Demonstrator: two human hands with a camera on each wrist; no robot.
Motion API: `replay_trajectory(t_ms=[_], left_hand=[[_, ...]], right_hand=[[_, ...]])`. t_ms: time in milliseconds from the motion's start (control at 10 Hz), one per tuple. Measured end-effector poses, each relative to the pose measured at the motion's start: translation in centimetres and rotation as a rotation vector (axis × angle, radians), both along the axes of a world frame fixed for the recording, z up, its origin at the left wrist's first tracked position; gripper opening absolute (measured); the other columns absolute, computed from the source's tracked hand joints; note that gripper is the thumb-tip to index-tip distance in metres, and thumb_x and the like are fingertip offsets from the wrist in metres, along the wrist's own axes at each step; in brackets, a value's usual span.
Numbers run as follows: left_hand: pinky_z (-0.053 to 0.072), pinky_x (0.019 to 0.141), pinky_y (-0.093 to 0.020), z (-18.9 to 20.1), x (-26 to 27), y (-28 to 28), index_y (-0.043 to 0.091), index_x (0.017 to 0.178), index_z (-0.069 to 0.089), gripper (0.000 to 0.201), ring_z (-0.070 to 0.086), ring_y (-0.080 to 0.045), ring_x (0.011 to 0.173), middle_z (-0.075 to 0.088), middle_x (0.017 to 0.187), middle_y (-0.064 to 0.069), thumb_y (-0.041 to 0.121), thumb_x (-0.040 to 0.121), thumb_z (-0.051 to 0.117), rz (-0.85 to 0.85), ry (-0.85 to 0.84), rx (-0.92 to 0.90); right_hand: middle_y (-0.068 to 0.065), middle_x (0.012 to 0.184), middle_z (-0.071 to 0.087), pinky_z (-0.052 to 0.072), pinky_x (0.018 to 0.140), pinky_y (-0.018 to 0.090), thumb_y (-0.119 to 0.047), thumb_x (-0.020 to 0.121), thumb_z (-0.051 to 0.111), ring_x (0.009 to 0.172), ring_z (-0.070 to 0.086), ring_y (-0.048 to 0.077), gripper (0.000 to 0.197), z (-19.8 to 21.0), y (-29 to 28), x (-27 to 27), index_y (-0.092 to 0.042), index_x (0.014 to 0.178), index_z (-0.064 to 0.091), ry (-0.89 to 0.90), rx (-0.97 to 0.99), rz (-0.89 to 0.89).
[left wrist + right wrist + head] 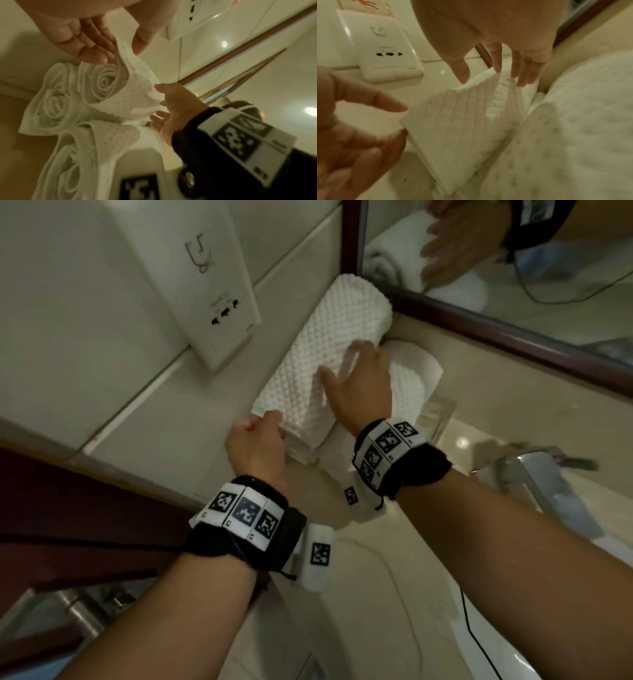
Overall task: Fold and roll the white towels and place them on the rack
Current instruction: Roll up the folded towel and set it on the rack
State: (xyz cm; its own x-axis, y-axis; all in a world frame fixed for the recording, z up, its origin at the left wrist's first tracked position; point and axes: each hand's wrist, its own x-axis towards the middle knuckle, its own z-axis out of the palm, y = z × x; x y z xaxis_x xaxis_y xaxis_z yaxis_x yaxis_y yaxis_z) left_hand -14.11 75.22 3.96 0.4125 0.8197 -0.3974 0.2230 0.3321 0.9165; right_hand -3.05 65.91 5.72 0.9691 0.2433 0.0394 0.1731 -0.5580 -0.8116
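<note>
Our right grip point(363, 385) lies open, fingers spread flat on the top rolled towel point(322, 337). Our left grip point(255, 446), loosely open, touches its near end. We count three white rolls: a second roll point(51, 101) and a third roll point(68, 169) are packed against it, on the table point(394, 577) beside the mirror point(513, 285).

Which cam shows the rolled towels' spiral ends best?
Left wrist: three rolled towels show their spiral ends. Head shows mostly the waffle side of the top roll; right wrist only blurred sides.
</note>
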Motion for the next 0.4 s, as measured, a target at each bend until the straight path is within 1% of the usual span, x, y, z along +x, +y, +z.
replay_trajectory(t_ms=[100,200,300,400], left_hand=[[0.053,0.074,-0.040,1.8,-0.9,-0.9,0.015,0.074,0.066,0.021,0.063,-0.020,0.071,0.065,0.060,0.006,0.034,0.064,0.068,-0.125,-0.016,0.102],[0.056,0.079,-0.039,3.8,-2.2,-2.5,0.020,0.073,0.067,0.013,0.063,-0.020,0.072,0.066,0.067,0.004,0.032,0.069,0.068,-0.279,-0.032,0.210],[0.059,0.083,-0.046,6.5,-3.7,-4.2,0.022,0.075,0.068,0.009,0.070,-0.029,0.083,0.070,0.075,0.001,0.030,0.078,0.069,-0.438,-0.002,0.369],[0.058,0.087,-0.046,9.5,-5.4,-6.0,0.023,0.076,0.069,0.009,0.070,-0.031,0.090,0.073,0.083,-0.001,0.029,0.082,0.068,-0.608,0.011,0.508]], right_hand=[[0.009,0.132,0.056,0.044,0.092,0.033,-0.044,0.093,0.060,0.118,0.056,0.027,0.049,1.9,-2.6,-2.1,-0.013,0.131,0.053,0.005,-0.195,0.086],[0.006,0.126,0.062,0.048,0.089,0.034,-0.048,0.092,0.058,0.114,0.059,0.026,0.049,3.8,-5.4,-4.3,-0.014,0.126,0.058,-0.014,-0.371,0.177],[0.006,0.124,0.062,0.051,0.087,0.037,-0.052,0.090,0.059,0.112,0.059,0.027,0.049,6.6,-8.3,-6.7,-0.015,0.123,0.058,-0.036,-0.527,0.198],[0.007,0.122,0.063,0.051,0.084,0.037,-0.054,0.087,0.060,0.108,0.060,0.028,0.050,8.9,-10.8,-9.1,-0.017,0.121,0.059,-0.083,-0.619,0.157]])
